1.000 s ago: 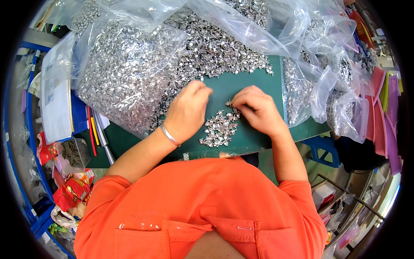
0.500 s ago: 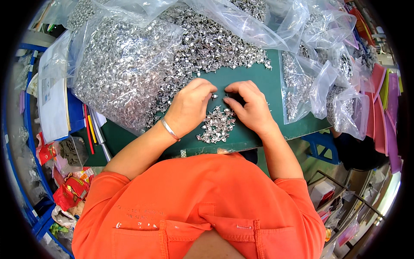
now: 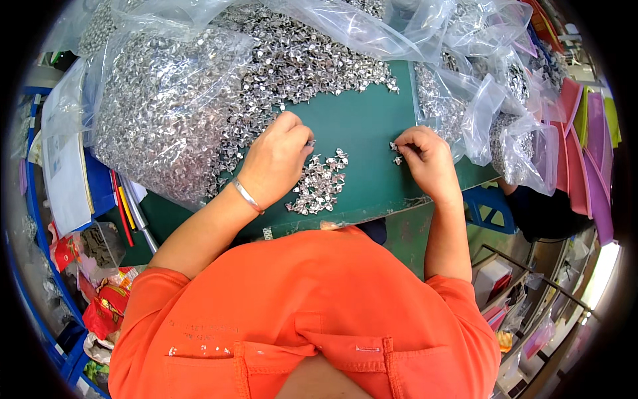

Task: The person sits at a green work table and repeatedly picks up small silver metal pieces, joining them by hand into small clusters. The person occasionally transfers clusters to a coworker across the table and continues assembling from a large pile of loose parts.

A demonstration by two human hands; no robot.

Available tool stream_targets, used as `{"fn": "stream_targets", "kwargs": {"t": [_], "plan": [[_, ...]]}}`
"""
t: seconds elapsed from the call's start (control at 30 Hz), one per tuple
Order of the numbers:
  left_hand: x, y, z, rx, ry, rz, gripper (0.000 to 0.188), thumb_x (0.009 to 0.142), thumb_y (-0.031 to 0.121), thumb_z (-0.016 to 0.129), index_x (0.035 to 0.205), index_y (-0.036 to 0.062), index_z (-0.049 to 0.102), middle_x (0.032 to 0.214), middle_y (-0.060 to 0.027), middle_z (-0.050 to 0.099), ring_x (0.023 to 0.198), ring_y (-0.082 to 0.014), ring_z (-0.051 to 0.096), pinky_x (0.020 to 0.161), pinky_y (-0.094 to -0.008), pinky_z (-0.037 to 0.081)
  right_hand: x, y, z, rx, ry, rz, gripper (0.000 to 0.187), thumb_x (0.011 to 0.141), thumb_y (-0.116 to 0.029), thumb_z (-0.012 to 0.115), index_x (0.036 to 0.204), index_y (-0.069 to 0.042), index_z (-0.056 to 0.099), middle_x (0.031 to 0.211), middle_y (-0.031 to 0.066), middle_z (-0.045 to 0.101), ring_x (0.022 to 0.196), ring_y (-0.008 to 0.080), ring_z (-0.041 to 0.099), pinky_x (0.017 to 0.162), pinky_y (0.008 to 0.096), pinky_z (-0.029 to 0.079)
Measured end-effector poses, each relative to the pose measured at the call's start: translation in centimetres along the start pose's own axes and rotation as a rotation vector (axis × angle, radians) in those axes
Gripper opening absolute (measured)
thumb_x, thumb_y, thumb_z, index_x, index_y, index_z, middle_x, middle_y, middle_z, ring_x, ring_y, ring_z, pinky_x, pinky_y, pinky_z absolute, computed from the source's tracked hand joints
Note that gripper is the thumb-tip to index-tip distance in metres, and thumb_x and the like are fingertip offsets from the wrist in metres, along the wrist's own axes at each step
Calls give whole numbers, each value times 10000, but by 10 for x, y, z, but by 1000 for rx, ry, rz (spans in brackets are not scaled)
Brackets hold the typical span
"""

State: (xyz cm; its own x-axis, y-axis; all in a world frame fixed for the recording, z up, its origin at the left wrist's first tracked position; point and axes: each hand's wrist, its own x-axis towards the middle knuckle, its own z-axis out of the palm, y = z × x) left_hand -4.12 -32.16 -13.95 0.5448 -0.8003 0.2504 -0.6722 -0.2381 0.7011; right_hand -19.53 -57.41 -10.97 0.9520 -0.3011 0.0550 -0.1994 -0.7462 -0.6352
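On the green tabletop [image 3: 365, 123], a small pile of shiny silver metal pieces [image 3: 320, 185] lies between my hands. My left hand [image 3: 276, 159] is closed in a pinch just left of that pile, with a small silver metal piece showing at its fingertips. Off to the right, my right hand [image 3: 430, 163] pinches another small metal piece [image 3: 393, 146] between thumb and forefinger. One more piece [image 3: 397, 160] sits just below those fingertips, beside the thumb. A large heap of similar pieces [image 3: 299, 56] spreads across the far side of the table.
A big clear plastic bag [image 3: 166, 106] full of the pieces lies at the left. More filled clear bags [image 3: 442, 100] crowd the right side. Pens [image 3: 123, 209] and papers [image 3: 66, 166] are at the left edge. A blue stool [image 3: 490, 209] stands beyond the table's near right edge.
My right hand has moved right, away from the small pile and my left hand, with a metal piece in its fingers. My left hand remains pinched beside the pile. The view has shifted slightly.
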Motion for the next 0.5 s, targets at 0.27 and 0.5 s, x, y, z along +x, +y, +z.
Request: {"fn": "stream_targets", "kwargs": {"t": [0.27, 0.5], "plan": [[-2, 21, -24, -839, 137, -398, 153, 942, 8, 684, 1086, 21, 636, 901, -5, 611, 789, -90, 616, 654, -210, 495, 25, -49, 48, 148, 92, -238, 125, 837, 55, 669, 941, -16, 673, 939, 143, 673, 879, 348, 654, 784, 404, 534], [-1, 123, -86, -1825, -603, -362, 267, 900, 199, 774, 1045, 37, 619, 1021, -82, 562, 850, -129, 533, 696, -256, 443, 42, -67, 84, 125, -18, -465, 188, 762, 77, 680, 905, -39, 641, 897, 102, 621, 859, 327, 586, 759, 430, 504]]}}
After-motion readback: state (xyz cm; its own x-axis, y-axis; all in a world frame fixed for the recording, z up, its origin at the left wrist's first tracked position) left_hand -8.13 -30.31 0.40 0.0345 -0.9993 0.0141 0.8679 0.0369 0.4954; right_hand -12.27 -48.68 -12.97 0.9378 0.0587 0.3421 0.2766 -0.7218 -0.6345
